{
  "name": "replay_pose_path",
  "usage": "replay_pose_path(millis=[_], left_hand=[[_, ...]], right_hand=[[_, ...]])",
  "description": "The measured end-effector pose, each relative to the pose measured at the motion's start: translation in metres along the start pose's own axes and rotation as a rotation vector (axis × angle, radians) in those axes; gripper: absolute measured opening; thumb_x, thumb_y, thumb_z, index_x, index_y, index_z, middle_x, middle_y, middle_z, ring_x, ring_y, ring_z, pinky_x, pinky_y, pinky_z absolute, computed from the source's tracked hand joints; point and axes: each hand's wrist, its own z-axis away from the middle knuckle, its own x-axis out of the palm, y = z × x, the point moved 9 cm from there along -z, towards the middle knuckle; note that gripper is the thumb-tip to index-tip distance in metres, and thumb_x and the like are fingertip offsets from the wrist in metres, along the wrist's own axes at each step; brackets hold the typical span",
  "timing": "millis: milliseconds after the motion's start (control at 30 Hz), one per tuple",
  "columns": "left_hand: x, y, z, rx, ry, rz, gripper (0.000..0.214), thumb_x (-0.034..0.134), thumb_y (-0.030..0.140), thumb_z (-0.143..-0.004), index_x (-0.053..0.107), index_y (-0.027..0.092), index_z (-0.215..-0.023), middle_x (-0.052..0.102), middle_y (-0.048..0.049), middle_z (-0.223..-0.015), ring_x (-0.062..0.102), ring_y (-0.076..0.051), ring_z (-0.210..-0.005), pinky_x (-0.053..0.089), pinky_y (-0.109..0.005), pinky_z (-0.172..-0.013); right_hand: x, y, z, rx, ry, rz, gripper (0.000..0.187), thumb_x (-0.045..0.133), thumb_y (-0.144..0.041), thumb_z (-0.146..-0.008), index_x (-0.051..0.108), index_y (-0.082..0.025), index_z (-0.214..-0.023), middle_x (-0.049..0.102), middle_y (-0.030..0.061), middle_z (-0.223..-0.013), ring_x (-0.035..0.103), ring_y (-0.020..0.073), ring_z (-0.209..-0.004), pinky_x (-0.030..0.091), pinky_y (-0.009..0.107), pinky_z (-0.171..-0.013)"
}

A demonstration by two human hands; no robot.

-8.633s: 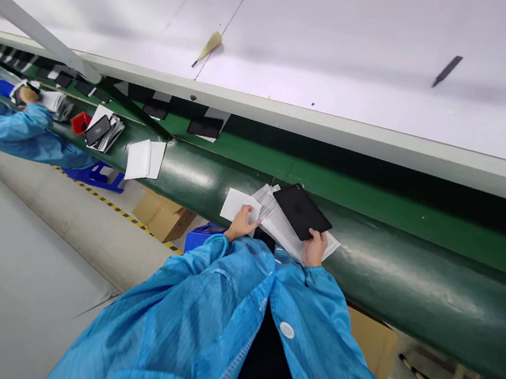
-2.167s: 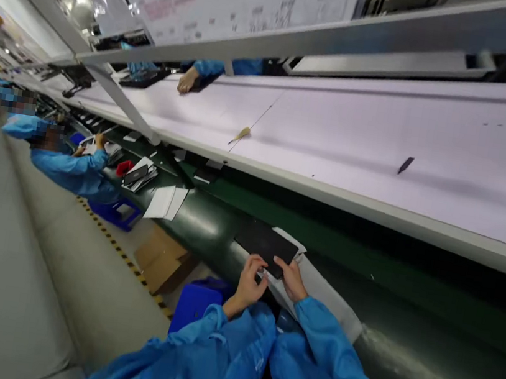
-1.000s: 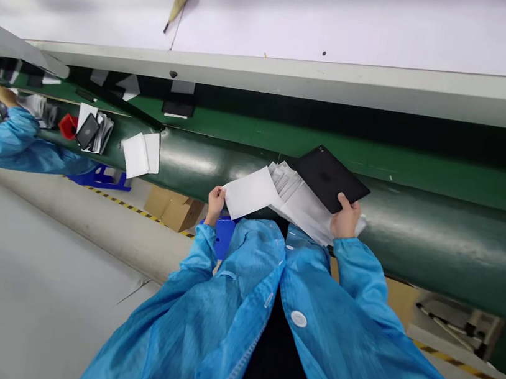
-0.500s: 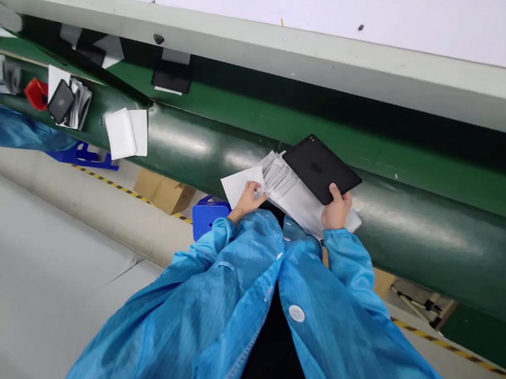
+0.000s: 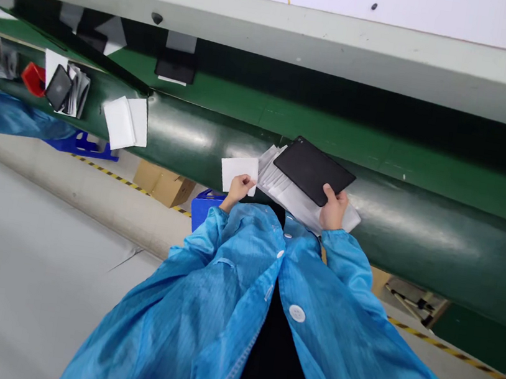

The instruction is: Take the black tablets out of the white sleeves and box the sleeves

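Between the closed thumb and fingers of my left hand (image 5: 240, 189) is a white sleeve (image 5: 240, 167), flat and roughly square; whether it is paper or foam I cannot tell. My right hand (image 5: 333, 209) grips the near right corner of a black tablet (image 5: 315, 170), thumb on top and fingers underneath. The tablet lies tilted above a fanned stack of white sleeves (image 5: 296, 202) at the edge of the green surface, covering part of it. The left sleeve is beside the stack's left end.
A white shelf edge (image 5: 275, 29) runs across above the green surface (image 5: 439, 234). Further left lie two white sleeves (image 5: 125, 123), a red container (image 5: 34, 79) and another tablet (image 5: 59, 88). Another person's blue sleeve (image 5: 18, 116) reaches in there. A cardboard box (image 5: 163, 183) and blue stool (image 5: 206, 208) stand below.
My left hand has turned the white sleeve and moved slightly left with it, away from the stack. The tablet in my right hand has shifted slightly left and flattened.
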Motion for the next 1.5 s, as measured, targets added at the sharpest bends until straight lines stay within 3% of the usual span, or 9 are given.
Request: replay_pose_path(millis=[233, 400, 533, 700, 833, 1000, 1267, 1500], left_hand=[[0.015, 0.004, 0.002, -0.002, -0.098, 0.046, 0.067, 0.095, 0.055, -0.066, 0.037, 0.022, -0.058, 0.033, 0.0084, -0.057, 0.032, -0.009, -0.059, 0.030, -0.026, -0.058], [0.027, -0.002, 0.006, -0.041, -0.161, 0.118, 0.067, 0.084, 0.072, -0.074, 0.042, 0.022, -0.060, 0.038, 0.0067, -0.054, 0.036, -0.010, -0.056, 0.030, -0.026, -0.057], [0.032, 0.003, 0.007, -0.003, -0.181, 0.127, 0.067, 0.078, 0.079, -0.077, 0.048, 0.021, -0.060, 0.044, 0.0048, -0.054, 0.038, -0.011, -0.057, 0.032, -0.027, -0.058], [0.035, 0.017, 0.005, 0.069, -0.160, 0.104, 0.066, 0.082, 0.073, -0.076, 0.045, 0.021, -0.059, 0.040, 0.0061, -0.057, 0.037, -0.010, -0.059, 0.033, -0.027, -0.060], [0.042, 0.025, 0.001, 0.082, -0.148, 0.082, 0.062, 0.080, 0.067, -0.081, 0.044, 0.022, -0.058, 0.039, 0.0058, -0.057, 0.037, -0.011, -0.060, 0.032, -0.027, -0.061], [0.049, 0.030, -0.002, 0.088, -0.148, 0.088, 0.064, 0.078, 0.071, -0.079, 0.043, 0.022, -0.058, 0.039, 0.0053, -0.056, 0.036, -0.012, -0.061, 0.032, -0.028, -0.061], [0.038, 0.040, -0.002, 0.112, -0.089, -0.016, 0.057, 0.075, 0.059, -0.089, 0.043, 0.022, -0.058, 0.042, 0.0044, -0.056, 0.040, -0.013, -0.062, 0.035, -0.028, -0.063], [0.036, 0.071, 0.003, 0.189, -0.099, -0.148, 0.050, 0.074, 0.049, -0.090, 0.045, 0.022, -0.059, 0.046, 0.0036, -0.057, 0.040, -0.013, -0.060, 0.032, -0.030, -0.064]], right_hand=[[0.011, 0.004, 0.006, 0.000, -0.079, 0.043, 0.053, 0.090, -0.060, -0.063, 0.073, -0.022, -0.095, 0.078, 0.0014, -0.098, 0.070, 0.0235, -0.103, 0.056, 0.043, -0.106], [0.016, 0.003, 0.013, -0.001, -0.147, 0.109, 0.052, 0.090, -0.060, -0.064, 0.074, -0.022, -0.095, 0.079, 0.0018, -0.096, 0.070, 0.0246, -0.101, 0.056, 0.043, -0.105], [0.012, -0.002, 0.013, -0.028, -0.119, 0.145, 0.051, 0.087, -0.061, -0.068, 0.074, -0.020, -0.096, 0.078, 0.0037, -0.095, 0.070, 0.0256, -0.102, 0.055, 0.045, -0.105], [0.015, -0.013, 0.011, -0.081, -0.112, 0.166, 0.050, 0.084, -0.062, -0.073, 0.072, -0.021, -0.099, 0.077, 0.0040, -0.100, 0.069, 0.0263, -0.110, 0.055, 0.044, -0.108], [0.023, -0.020, 0.014, -0.107, -0.153, 0.222, 0.050, 0.083, -0.061, -0.074, 0.075, -0.021, -0.103, 0.078, 0.0046, -0.101, 0.070, 0.0263, -0.106, 0.055, 0.045, -0.107], [0.027, -0.026, 0.020, -0.143, -0.205, 0.277, 0.044, 0.084, -0.058, -0.076, 0.076, -0.022, -0.100, 0.080, 0.0065, -0.105, 0.070, 0.0282, -0.107, 0.053, 0.048, -0.110], [0.027, -0.015, 0.017, -0.008, -0.340, 0.281, 0.049, 0.093, -0.059, -0.064, 0.079, -0.023, -0.095, 0.082, 0.0038, -0.095, 0.073, 0.0304, -0.098, 0.056, 0.052, -0.106], [0.037, -0.013, 0.017, 0.072, -0.426, 0.273, 0.047, 0.096, -0.055, -0.064, 0.079, -0.021, -0.092, 0.081, 0.0035, -0.090, 0.074, 0.0300, -0.096, 0.060, 0.051, -0.100]])
